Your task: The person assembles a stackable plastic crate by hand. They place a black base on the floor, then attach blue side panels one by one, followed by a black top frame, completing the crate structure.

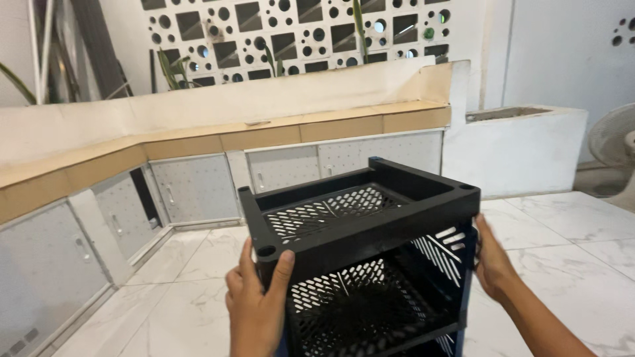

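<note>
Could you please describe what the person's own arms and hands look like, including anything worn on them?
The left hand and right hand are both bare: no gloves, rings or watch show. The forearms in view carry no sleeves, and nothing else is worn on them.

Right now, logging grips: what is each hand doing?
Left hand: closed on the black plastic shelf rack's front corner post.
Right hand: pressed flat against the rack's right side.

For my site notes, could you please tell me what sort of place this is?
Probably a tiled patio or semi-outdoor utility area: a perforated breeze-block wall with plants behind it, an L-shaped counter over white cabinet doors, and a marble-look tiled floor.
</note>
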